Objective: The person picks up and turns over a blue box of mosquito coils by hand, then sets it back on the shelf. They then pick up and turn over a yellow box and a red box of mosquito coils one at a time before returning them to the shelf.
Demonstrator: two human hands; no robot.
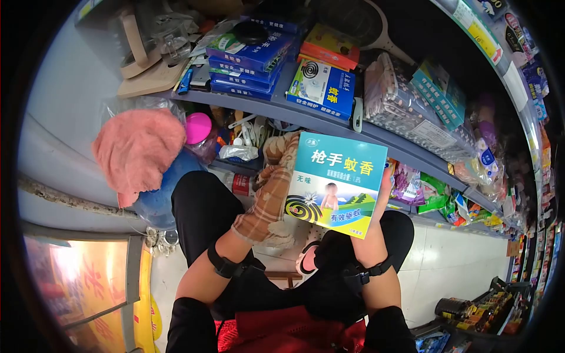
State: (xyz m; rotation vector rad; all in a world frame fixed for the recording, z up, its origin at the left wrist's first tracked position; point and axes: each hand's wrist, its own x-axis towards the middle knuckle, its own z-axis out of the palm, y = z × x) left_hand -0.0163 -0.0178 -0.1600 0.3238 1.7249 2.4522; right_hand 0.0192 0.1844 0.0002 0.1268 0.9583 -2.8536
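Observation:
A teal, white and yellow mosquito coil box [334, 185] is held up in front of my lap, its printed front facing me. My right hand [381, 203] is closed on its right edge, with the thumb along the side and the other fingers hidden behind. My left hand [268, 200] is at the left edge, covered by a brown plaid cloth [272, 197] with cream patches. The cloth hides its fingers, so I cannot make out their grip. Both wrists wear black straps.
Blue mosquito coil boxes [244, 65] are stacked on the shelf [265, 105] ahead, beside another coil box [322, 87] and a wrapped bundle [406, 103]. A pink cloth [138, 150] hangs at left. Bagged goods [435, 194] fill the lower shelf. Bottles [477, 309] stand at lower right.

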